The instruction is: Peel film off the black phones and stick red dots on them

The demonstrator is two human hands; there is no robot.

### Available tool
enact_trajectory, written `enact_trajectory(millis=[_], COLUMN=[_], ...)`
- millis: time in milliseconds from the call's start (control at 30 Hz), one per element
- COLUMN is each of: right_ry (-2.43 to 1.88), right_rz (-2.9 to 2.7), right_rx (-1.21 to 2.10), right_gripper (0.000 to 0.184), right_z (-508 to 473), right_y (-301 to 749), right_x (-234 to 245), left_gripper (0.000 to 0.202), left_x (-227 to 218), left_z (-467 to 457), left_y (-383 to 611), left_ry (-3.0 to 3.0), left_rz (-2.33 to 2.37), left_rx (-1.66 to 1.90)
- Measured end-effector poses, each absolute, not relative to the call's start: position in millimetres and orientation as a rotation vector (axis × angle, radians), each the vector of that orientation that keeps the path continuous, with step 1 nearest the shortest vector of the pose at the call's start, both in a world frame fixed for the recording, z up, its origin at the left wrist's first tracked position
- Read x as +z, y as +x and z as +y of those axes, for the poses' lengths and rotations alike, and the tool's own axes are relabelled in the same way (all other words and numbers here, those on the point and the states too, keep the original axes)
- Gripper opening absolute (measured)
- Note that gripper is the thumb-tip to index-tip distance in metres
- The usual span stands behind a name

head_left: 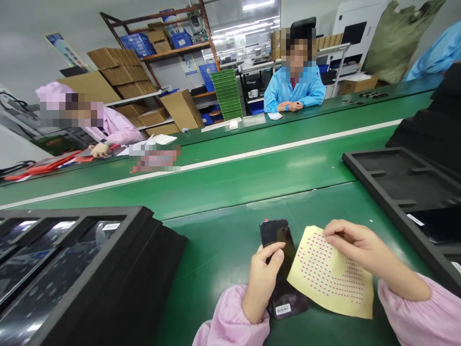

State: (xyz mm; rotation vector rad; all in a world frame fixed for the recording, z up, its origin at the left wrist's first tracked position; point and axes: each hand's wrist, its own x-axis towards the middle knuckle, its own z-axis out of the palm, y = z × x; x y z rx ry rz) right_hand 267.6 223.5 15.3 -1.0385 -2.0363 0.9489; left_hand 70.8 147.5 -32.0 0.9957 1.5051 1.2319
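Observation:
A black phone [279,240] lies on the green table in front of me, with a barcode label near its close end. My left hand [262,281] grips its left edge, thumb over the glass. A yellow sheet [329,276] with rows of small red stickers rests partly over the phone's right side. My right hand [363,250] lies on the sheet's upper edge, its fingers pinched at the stickers.
A black foam tray [140,230] with several phones stands at my left. Another black foam tray [363,168] sits at my right, beside stacked trays [435,125]. Across the green conveyor [230,178] sit a person in pink [111,126] and a person in blue [295,89].

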Motion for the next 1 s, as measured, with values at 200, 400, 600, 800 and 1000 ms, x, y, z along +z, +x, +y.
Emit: enact_trajectory(millis=[200, 400, 600, 800, 1000], right_ry=[-0.950, -0.726, -0.714, -0.744, -0.761], right_rz=[-2.115, -2.252, -2.356, -2.391, -2.403], right_rx=[0.626, -0.035, 0.067, 0.158, 0.178], right_gripper=[0.018, 0.016, 0.022, 0.029, 0.026], right_z=[208, 194, 191, 191, 191], right_y=[247, 227, 220, 221, 220], right_x=[-6, -7, -6, -2, -2], left_gripper=[0.027, 0.025, 0.027, 0.030, 0.031], left_x=[-30, -22, -26, -29, -27], left_z=[142, 141, 139, 136, 134], left_y=[77, 80, 81, 79, 78], left_ry=[0.997, 1.103, 1.316, 1.481, 1.503], left_rz=[1.425, 1.463, 1.466, 1.476, 1.478], left_rx=[1.155, 1.178, 1.199, 1.163, 1.129])
